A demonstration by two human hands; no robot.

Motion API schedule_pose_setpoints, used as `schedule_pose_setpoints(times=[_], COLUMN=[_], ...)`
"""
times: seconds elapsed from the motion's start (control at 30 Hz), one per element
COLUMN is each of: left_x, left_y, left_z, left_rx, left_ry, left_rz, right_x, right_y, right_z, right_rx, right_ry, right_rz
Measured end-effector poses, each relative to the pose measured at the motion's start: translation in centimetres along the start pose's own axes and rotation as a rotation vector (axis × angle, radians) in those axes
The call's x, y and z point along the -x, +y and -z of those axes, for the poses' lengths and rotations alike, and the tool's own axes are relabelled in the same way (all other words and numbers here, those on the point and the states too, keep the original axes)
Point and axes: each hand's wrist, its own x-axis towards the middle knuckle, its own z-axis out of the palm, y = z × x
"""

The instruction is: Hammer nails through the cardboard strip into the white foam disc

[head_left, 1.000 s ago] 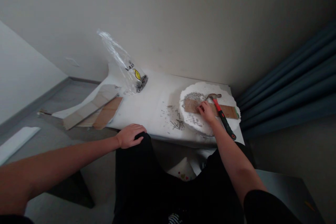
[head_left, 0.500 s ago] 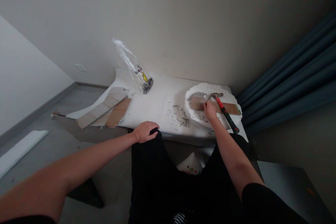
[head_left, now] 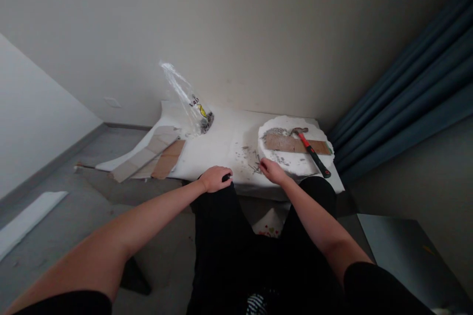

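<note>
My right hand is at the front of the white-covered bench, fingers pinched together beside a small pile of loose nails. Whatever is between its fingertips is too small to make out. Behind it, a wooden strip lies on a rough-edged white foam slab, with grey nails scattered along it. A claw hammer with a red and black handle rests across the strip. My left hand lies over my left knee, holding nothing.
A clear plastic bag with dark nails in its bottom stands at the back of the bench. Flat board pieces and a brown piece lie at the left end. A blue curtain hangs at right. A white strip is on the floor.
My right hand has moved from the wooden strip leftward and nearer to me, down to the loose nails. My left hand stays on the knee. The view has shifted slightly.
</note>
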Motion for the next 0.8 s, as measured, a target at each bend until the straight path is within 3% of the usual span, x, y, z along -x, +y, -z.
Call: schedule_pose_setpoints(times=[0.17, 0.3, 0.43, 0.53, 0.63, 0.8], left_x=[-1.0, -2.0, -3.3, -4.5, -6.4, -11.4], left_y=[1.0, 1.8, 2.3, 2.8, 3.5, 5.4], left_z=[0.2, 0.2, -0.1, -0.4, -0.6, -1.9], left_rx=[-0.013, -0.038, -0.101, -0.153, -0.131, 0.115], left_ry=[-0.026, -0.057, -0.127, -0.184, -0.17, 0.101], left_rz=[0.033, 0.074, 0.141, 0.226, 0.243, 0.139], right_x=[0.3, 1.1, 2.8, 2.7, 1.1, -1.5], right_y=[-2.4, -3.2, -4.9, -5.8, -5.4, -1.5], right_z=[-2.8, -3.0, -2.6, -0.6, 3.5, 10.7], right_rx=[0.243, 0.368, 0.399, 0.392, 0.39, 0.442], right_ry=[-0.228, -0.306, -0.365, -0.383, -0.356, -0.155], right_rz=[-0.034, -0.104, -0.079, -0.035, 0.006, -0.029])
